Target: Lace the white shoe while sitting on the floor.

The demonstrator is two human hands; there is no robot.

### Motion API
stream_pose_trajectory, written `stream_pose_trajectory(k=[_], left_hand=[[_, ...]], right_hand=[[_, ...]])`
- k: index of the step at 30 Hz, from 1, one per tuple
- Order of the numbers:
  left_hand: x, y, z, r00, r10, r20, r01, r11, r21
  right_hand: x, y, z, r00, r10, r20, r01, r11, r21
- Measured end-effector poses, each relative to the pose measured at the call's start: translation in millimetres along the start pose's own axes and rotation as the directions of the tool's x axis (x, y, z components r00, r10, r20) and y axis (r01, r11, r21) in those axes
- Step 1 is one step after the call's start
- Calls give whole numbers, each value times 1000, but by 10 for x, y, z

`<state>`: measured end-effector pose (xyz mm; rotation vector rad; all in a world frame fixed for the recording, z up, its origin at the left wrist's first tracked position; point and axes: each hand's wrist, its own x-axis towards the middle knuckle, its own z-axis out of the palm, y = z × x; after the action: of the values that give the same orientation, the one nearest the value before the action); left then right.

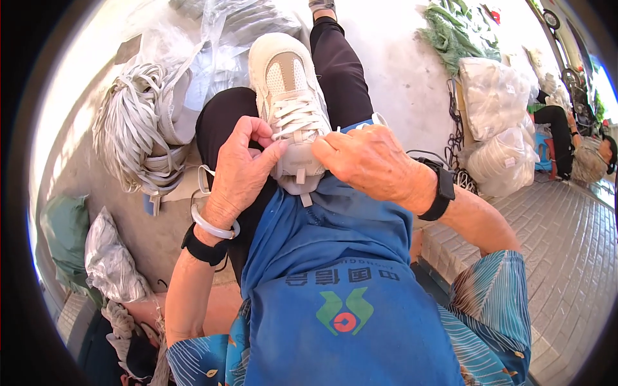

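Note:
A cream-white sneaker point(265, 74) with a mesh toe rests on my lap, its toe pointing away from me. A white shoelace point(297, 116) criss-crosses its front above the pale tongue point(301, 159). My left hand point(241, 164) is at the shoe's left eyelet edge, thumb and forefinger curled closely around the lace there. A loop of lace shows beside that wrist. On the right edge, my right hand point(370, 164) is closed in a pinch at the lace, its fingertips partly hidden. Another bit of lace stands up behind its knuckles.
A thick bundle of pale laces point(132, 128) hangs at my left, beside clear plastic bags point(251, 22). Stuffed plastic bags point(496, 96), a dark chain point(456, 128) and green netting point(460, 29) are at the right. A blue apron point(335, 289) covers my lap. Another person point(557, 138) is at far right.

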<state>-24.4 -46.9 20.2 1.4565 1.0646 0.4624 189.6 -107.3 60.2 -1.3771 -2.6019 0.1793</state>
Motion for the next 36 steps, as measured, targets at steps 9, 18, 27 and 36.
stream_pose_trajectory(k=[9, 18, 27, 36], left_hand=[[3, 66, 49, 987, -34, -159, 48, 995, 89], [94, 116, -67, 940, -298, 164, 335, 894, -297], [197, 21, 56, 978, -195, 78, 203, 972, -120], [123, -56, 36, 1000, -14, -15, 15, 999, 36]], right_hand=[[-17, 5, 18, 999, 24, -23, -24, 1000, 8], [-5, 11, -64, 998, 52, 20, -52, 999, -4], [-86, 91, -343, 987, -137, 87, 156, 948, -277], [-429, 14, -189, 988, -34, 148, 68, 971, -228]])
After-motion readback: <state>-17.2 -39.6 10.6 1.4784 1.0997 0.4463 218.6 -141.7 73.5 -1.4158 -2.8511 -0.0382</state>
